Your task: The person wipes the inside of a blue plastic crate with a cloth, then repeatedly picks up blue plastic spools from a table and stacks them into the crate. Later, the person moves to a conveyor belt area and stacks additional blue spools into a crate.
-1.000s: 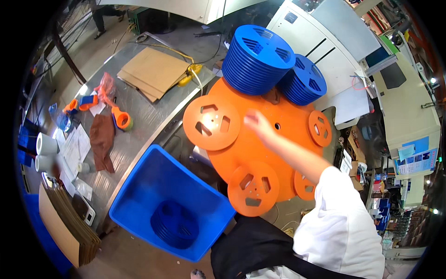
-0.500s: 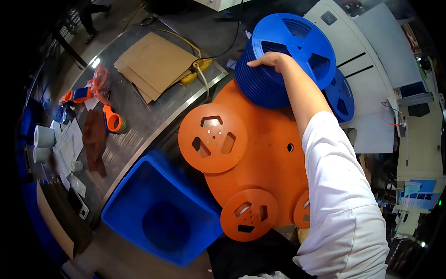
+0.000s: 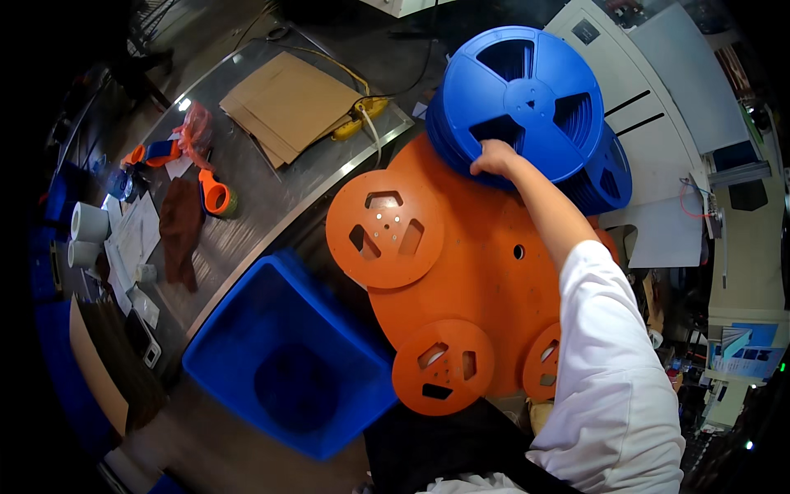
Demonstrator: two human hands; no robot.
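A stack of blue plastic reels (image 3: 527, 99) stands at the far side of an orange table-like machine top (image 3: 461, 272). Its top reel has three wide cutouts around a small hub. My right hand (image 3: 498, 158) reaches forward to the near edge of that top reel. Its fingers are curled at the lower cutout, gripping the rim, and the fingertips are partly hidden. Beside this stack, to the right and lower, sits a second stack of blue reels (image 3: 611, 177). My left hand is out of view.
Orange discs with cutouts (image 3: 385, 267) are mounted around the machine top. A blue bin (image 3: 218, 362) stands at the near left. On the metal table (image 3: 263, 193) lie cardboard sheets (image 3: 292, 103), a yellow power strip (image 3: 350, 129), orange tape dispensers (image 3: 216, 198), a brown cloth and papers.
My right hand has come nearer along the top reel, from its left side to the near edge. The reel's cutouts sit at a different angle now. The whole view has shifted slightly.
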